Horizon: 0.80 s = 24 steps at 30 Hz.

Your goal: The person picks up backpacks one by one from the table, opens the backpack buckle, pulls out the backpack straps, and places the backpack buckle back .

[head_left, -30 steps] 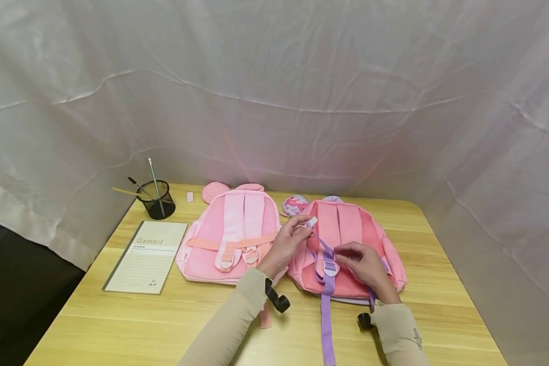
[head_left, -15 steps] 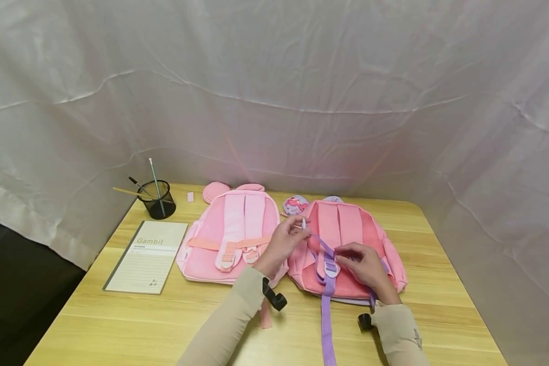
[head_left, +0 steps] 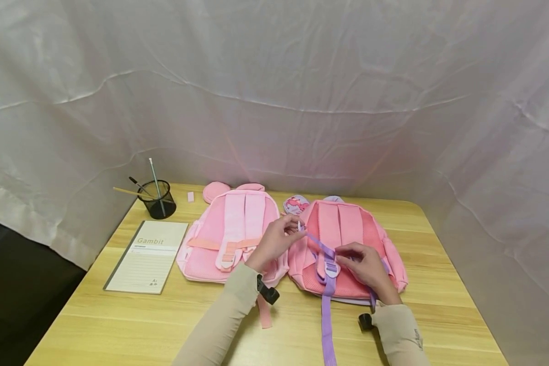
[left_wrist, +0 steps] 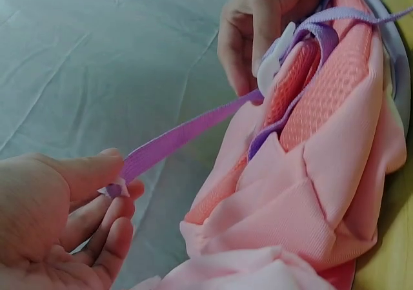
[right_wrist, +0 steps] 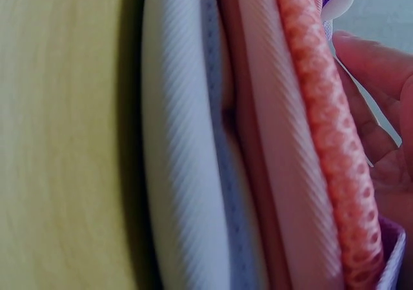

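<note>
A coral-pink backpack (head_left: pixel 311 279) lies at the right of the table, its straps upward. My left hand (head_left: pixel 279 239) pinches the end of a purple webbing strap (left_wrist: pixel 187 132), where a small whitish buckle piece (left_wrist: pixel 115 190) shows between thumb and fingers. The strap runs taut from there to a white strap adjuster (head_left: pixel 331 268) on the backpack's shoulder strap. My right hand (head_left: pixel 363 264) grips at that adjuster, thumb tip on its edge in the left wrist view. In the right wrist view the backpack's mesh edge (right_wrist: pixel 329 148) partly hides the hand. A purple tail (head_left: pixel 327 325) hangs toward the table's front.
A paler pink backpack (head_left: pixel 206 264) with orange straps lies just left, partly under my left arm. Further left are a notebook (head_left: pixel 146 259), a black mesh pen holder (head_left: pixel 160 203) and a small pink block (head_left: pixel 190 196). A round printed pouch (head_left: pixel 296 205) sits behind the backpacks.
My left hand has moved a little left and toward me with the strap end, and more purple webbing shows between the hands. The right hand has stayed nearly still.
</note>
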{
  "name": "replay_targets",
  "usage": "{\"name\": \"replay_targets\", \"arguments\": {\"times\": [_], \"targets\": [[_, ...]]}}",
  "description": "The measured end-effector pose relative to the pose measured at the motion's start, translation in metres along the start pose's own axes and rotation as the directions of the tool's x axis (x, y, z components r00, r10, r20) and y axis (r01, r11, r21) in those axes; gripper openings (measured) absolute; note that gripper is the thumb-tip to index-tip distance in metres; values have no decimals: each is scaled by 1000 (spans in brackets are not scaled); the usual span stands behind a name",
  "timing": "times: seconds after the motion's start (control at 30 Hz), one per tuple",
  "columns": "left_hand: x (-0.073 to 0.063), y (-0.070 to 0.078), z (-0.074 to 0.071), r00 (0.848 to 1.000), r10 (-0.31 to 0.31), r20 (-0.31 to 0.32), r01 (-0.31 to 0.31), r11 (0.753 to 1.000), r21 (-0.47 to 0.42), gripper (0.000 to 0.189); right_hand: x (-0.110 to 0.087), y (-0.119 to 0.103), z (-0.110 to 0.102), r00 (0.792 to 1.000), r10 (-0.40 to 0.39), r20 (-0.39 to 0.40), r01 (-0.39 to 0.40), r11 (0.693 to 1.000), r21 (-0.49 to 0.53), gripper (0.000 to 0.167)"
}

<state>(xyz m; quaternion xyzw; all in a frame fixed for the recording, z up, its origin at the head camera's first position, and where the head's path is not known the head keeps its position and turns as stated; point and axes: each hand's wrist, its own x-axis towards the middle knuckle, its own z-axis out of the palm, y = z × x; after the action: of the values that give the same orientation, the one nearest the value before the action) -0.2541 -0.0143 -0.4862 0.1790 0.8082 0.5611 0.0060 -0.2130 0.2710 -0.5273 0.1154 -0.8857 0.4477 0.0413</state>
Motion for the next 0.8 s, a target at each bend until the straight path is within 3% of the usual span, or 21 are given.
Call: {"name": "replay_targets", "arguments": {"times": [0.43, 0.67, 0.8], "targets": [[2, -6, -7, 1000, -4, 22, 1, 993, 119, 22, 1, 2, 1, 1000, -15, -2, 14, 999, -43, 22], [4, -10, -11, 1000, 20, 8, -22, 952, 305, 22, 1, 1, 1, 1000, -28, 13, 29, 998, -55, 23], [4, -14, -12, 1000, 28, 5, -28, 942, 334, 21, 1, 1, 1, 999, -43, 30, 45, 998, -50, 26]]}}
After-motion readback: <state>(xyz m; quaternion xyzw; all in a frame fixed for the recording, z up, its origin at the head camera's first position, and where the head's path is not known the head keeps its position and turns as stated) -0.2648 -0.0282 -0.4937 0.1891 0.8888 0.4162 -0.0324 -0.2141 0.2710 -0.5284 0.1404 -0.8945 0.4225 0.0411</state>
